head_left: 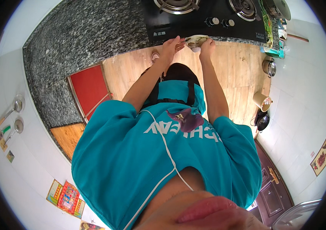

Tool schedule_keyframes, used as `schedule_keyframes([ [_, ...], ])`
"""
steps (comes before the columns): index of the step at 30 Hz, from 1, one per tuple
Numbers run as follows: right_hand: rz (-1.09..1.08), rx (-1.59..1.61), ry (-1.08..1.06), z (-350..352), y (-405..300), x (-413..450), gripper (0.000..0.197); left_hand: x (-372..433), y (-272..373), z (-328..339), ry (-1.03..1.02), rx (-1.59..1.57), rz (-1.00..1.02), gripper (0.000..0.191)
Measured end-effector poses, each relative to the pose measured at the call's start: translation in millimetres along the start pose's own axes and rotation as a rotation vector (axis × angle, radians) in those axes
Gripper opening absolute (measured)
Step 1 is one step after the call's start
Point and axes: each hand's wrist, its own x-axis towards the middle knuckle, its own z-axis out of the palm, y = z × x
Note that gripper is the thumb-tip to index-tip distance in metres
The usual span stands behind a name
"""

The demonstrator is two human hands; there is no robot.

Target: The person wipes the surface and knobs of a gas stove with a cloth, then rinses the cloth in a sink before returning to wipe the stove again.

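A crumpled, stained whitish cloth (pixel 196 43) is in my right hand (pixel 207 47), just off the front edge of the black gas stove (pixel 180 30). My left hand (pixel 172 48) is to the left of the cloth, fingers spread and holding nothing; whether its fingertips touch the cloth cannot be told. Both hands are at the front edge of the speckled stone countertop (pixel 94 34). Two burners and two control knobs show on the stove.
Green stalks (pixel 266 26) and a lidded pot (pixel 278 8) are at the stove's right. Along the right wall are a metal pot (pixel 268 67), a beige bin (pixel 262 101) and a dark pan (pixel 263 122). A red cabinet panel (pixel 89 89) is below the left counter. Ladles (pixel 17 106) hang on the left wall.
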Motion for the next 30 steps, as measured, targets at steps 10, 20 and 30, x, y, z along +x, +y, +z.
schedule_keyframes([
  [10,-0.048,0.028,0.042,-33.7,7.9,72.0,0.053,29.3,-21.1,34.0,0.146,-0.144,0.092,0.035],
  [20,-0.124,0.097,-0.264,-58.4,25.0,119.0,0.043,37.7,-50.4,54.1,0.359,-0.081,0.429,0.029],
  [30,-0.112,0.168,-0.354,-44.8,9.1,154.3,0.048,63.1,-38.5,77.9,0.492,-0.055,0.521,0.029],
])
